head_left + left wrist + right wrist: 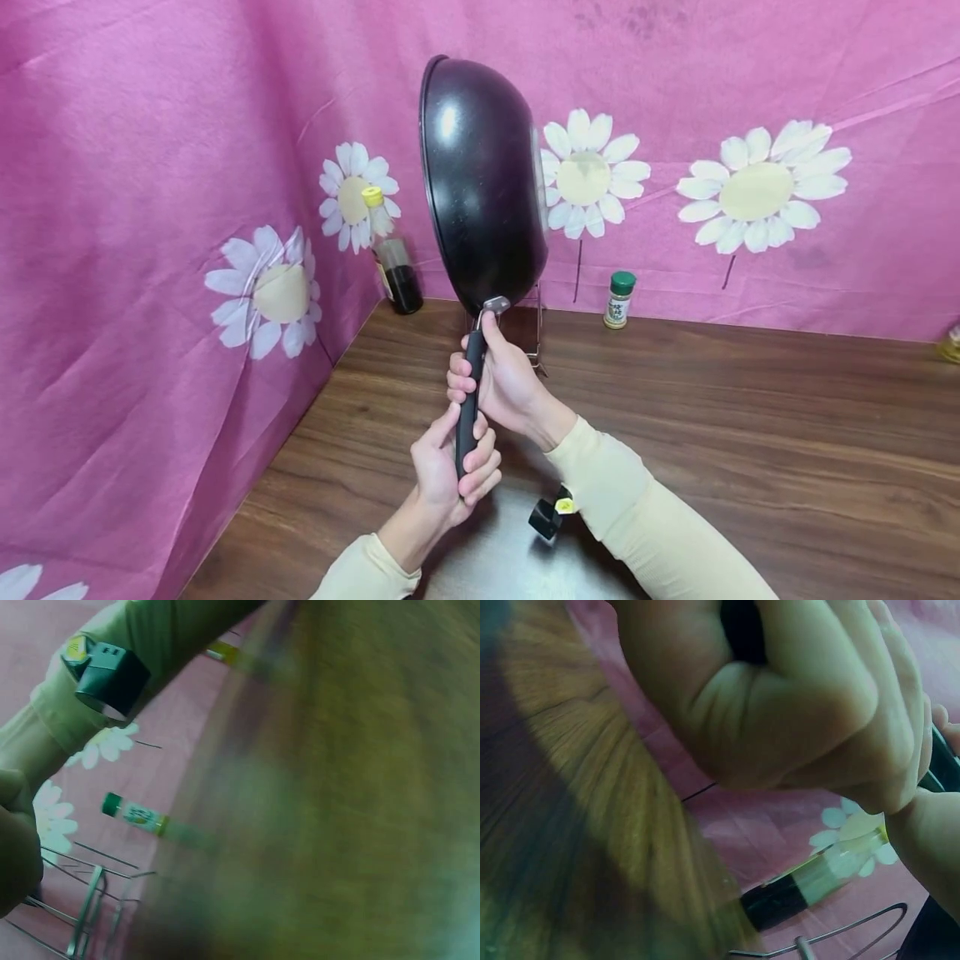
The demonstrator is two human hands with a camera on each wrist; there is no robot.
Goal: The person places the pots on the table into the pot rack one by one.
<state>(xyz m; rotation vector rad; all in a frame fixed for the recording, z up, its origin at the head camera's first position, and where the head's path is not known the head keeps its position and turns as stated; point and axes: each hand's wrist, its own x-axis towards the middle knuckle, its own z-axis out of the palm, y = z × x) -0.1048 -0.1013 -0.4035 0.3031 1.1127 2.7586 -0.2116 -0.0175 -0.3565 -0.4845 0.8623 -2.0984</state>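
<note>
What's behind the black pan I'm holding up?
Behind the pan, a wire rack stands on the wooden table, mostly hidden by pan and right hand. One daisy on the pink cloth is partly covered.

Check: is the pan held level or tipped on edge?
Tipped on edge: the pan stands above its handle, gripped by the left hand and right hand.
</note>
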